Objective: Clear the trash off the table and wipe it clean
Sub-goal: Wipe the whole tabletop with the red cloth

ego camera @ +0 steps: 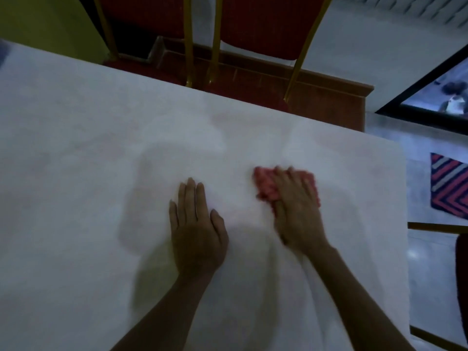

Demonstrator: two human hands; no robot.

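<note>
The white table (pixel 76 173) fills most of the head view. My left hand (pixel 196 229) lies flat on it, palm down, fingers straight and together. To its right, my right hand (pixel 298 211) presses flat on a pink cloth (pixel 266 186) that lies bunched on the tabletop; the cloth shows past my fingers at the left, the top and the right. The right hand and the cloth are blurred. No trash shows on the table.
Two red chairs with gold frames (pixel 215 46) stand beyond the table's far edge. A wooden ledge (pixel 329 97) runs behind them. To the right lie a pale floor and a red striped mat (pixel 448 186). A dark chair edge (pixel 462 287) is at the right border.
</note>
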